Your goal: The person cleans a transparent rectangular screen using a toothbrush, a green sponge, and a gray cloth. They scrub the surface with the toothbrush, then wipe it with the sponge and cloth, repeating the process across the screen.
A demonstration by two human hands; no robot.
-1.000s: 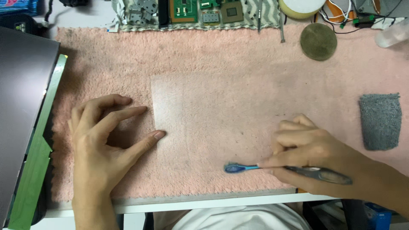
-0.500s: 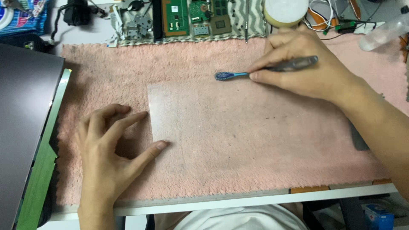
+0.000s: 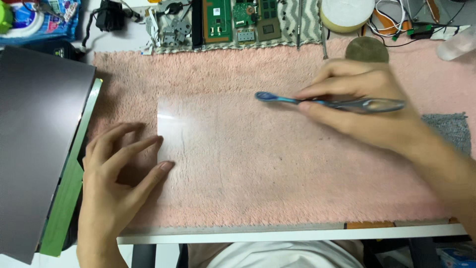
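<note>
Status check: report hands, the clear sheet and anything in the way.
Left hand flat, fingertips pinning clear sheet on pink towel. Right hand gripping toothbrush, bristles over the sheet's top edge. Nothing lying on the sheet.

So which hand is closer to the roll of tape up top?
Right. The right hand, gripping the toothbrush, sits just below the tape roll; the left hand lies flat far off at the towel's lower left.

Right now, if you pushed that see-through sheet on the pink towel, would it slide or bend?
The clear sheet looks thin and flat, so it would probably flex if lifted. The fuzzy pink towel likely grips it; still, the left hand presses its edge, suggesting it is light and shifts easily.
</note>
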